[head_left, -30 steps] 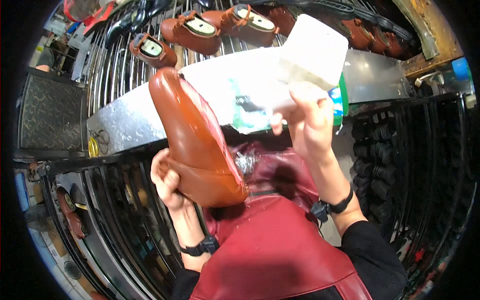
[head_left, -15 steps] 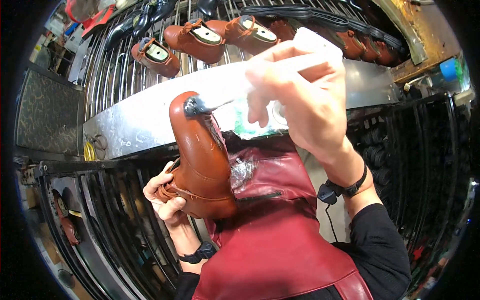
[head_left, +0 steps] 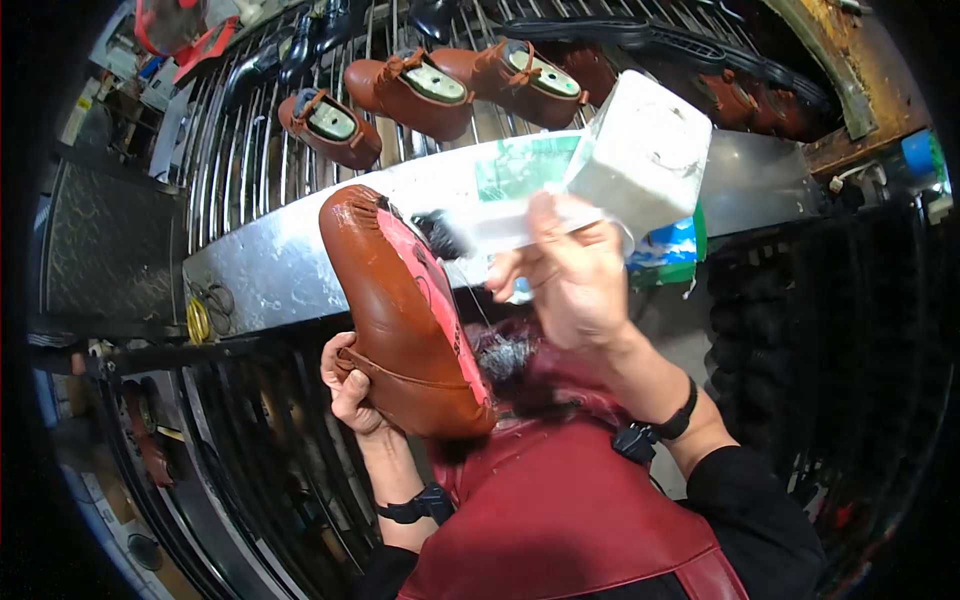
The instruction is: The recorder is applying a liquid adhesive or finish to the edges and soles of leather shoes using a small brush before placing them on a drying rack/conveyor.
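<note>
A brown leather shoe [head_left: 385, 320] is held up, toe pointing away from me, tilted so that part of its pink underside [head_left: 425, 275] shows. My left hand [head_left: 352, 385] grips it at the collar; the fingers behind are partly hidden. In my right hand [head_left: 580, 285] is a brush with dark bristles [head_left: 438, 235] and a pale handle [head_left: 505, 222], smeared by motion. The bristles are beside the underside's edge near the toe; whether they touch it I cannot tell. Beyond my right hand stands a white box-shaped container [head_left: 645, 150]. A thin strand hangs below the brush.
A metal bench [head_left: 265, 265] crosses in front, with a yellow cord [head_left: 198, 318] at its left. Brown shoes [head_left: 415, 92] stand on the bar rack behind. Black soles [head_left: 690, 50] lie farther right. My red apron [head_left: 550, 490] has a shiny patch [head_left: 502, 355].
The shoe has turned so its pink underside shows. My right hand has moved down and nearer me, taking the brush from the toe's top to the underside edge, and the white container is uncovered.
</note>
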